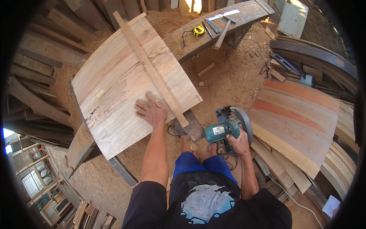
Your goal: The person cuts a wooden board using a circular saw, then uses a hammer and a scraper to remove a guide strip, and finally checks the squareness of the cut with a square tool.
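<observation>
My left hand (151,110) lies with fingers spread on a wide pale wood panel (114,95), close to a long narrow wood strip (152,70) that crosses the panel. The strip's near end juts past the panel's edge. In my right hand (239,142) is a green circular saw (221,131), its fingers wrapped round the handle. The saw hangs to the right of the panel, apart from it, with its round dark guard (244,124) on the far right side. Whether the blade turns I cannot tell.
A workbench (183,36) at the back holds a yellow tape measure (198,30), a metal square (212,25) and a hammer (224,33). To the right, a reddish-striped panel (293,122) rests on stacked boards. Sawdust and offcuts (206,69) litter the floor. A pale cord (295,200) runs at lower right.
</observation>
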Demonstrator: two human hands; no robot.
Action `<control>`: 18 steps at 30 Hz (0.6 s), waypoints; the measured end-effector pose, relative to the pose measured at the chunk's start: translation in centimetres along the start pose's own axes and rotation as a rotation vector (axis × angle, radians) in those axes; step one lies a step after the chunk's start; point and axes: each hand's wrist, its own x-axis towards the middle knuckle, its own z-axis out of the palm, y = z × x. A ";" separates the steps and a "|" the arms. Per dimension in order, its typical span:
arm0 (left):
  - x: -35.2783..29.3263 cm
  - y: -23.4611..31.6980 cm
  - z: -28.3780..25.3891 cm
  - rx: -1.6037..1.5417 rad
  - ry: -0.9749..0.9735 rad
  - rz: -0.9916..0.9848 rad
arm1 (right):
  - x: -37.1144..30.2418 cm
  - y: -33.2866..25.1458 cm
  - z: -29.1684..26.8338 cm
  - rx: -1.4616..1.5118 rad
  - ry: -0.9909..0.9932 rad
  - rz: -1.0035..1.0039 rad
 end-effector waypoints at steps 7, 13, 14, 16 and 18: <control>-0.3 0.4 -1.0 -0.027 -0.045 0.000 | 0.6 0.0 -0.2 -0.011 -0.023 0.005; -0.1 0.3 -0.8 -0.015 -0.021 0.004 | 0.7 -0.5 -0.2 -0.024 -0.018 -0.001; -0.1 0.2 -0.7 -0.015 -0.020 0.002 | 0.7 -0.6 -0.1 -0.025 -0.014 0.002; -0.1 0.0 -0.5 -0.011 -0.010 0.002 | 0.6 -0.9 -0.1 -0.026 -0.011 0.004; -0.1 0.1 -0.5 -0.011 -0.020 -0.002 | 0.4 -1.2 -0.1 -0.021 -0.008 0.031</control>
